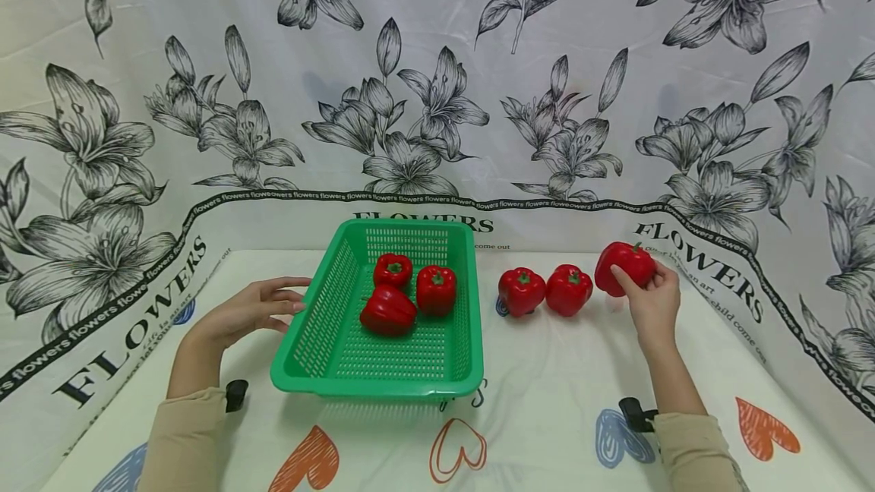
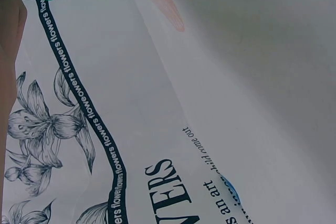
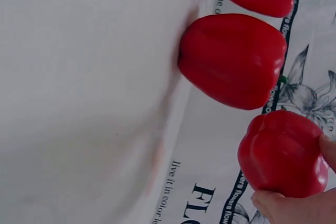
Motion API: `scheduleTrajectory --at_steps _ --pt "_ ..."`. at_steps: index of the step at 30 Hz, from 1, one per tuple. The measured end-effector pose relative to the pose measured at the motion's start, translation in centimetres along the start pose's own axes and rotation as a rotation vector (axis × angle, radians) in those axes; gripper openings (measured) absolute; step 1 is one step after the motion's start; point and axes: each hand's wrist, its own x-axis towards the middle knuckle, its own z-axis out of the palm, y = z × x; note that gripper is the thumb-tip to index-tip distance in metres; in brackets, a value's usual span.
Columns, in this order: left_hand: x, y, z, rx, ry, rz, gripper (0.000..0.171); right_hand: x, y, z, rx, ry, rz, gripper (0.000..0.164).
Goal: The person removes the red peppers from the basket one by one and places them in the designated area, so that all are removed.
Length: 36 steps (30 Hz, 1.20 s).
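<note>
In the head view my right hand [image 1: 652, 294] grips a red bell pepper [image 1: 620, 267] between thumb and fingers, raised over the table's right side with its green stem up. The right wrist view shows the same bell pepper [image 3: 283, 153] with fingertips at its sides. Just left of it, two more red bell peppers [image 1: 569, 290] stand side by side on the table. A green plastic basket [image 1: 379, 393] holds three red bell peppers, one [image 1: 388, 311] lying on its side. My left hand [image 1: 253, 308] has its fingers loosely extended, fingertips right at the basket's left rim.
A white cloth [image 1: 540, 401] printed with hearts covers the table. Behind and at both sides hangs a white curtain [image 1: 437, 158] with black flower drawings and a dark lettered band. Each wrist wears a black camera mount [image 1: 235, 395].
</note>
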Motion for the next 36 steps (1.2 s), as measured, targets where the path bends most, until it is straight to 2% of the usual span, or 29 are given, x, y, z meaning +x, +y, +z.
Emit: scheduleTrajectory --at_steps 8,17,23,36 --pt "-0.1 -0.1 0.0 -0.006 0.005 0.001 0.062 1.1 2.0 0.3 -0.093 0.041 0.026 0.084" --pt "0.0 -0.2 -0.1 -0.009 -0.001 0.003 0.061 2.1 3.7 0.8 -0.187 0.044 0.067 0.082" --pt "0.0 0.0 0.0 -0.002 -0.003 0.003 0.062 2.3 4.1 0.9 -0.209 0.048 0.091 0.082" --pt "0.0 0.1 0.0 0.005 -0.004 -0.002 0.063 2.3 4.1 1.2 -0.23 0.004 0.098 0.081"
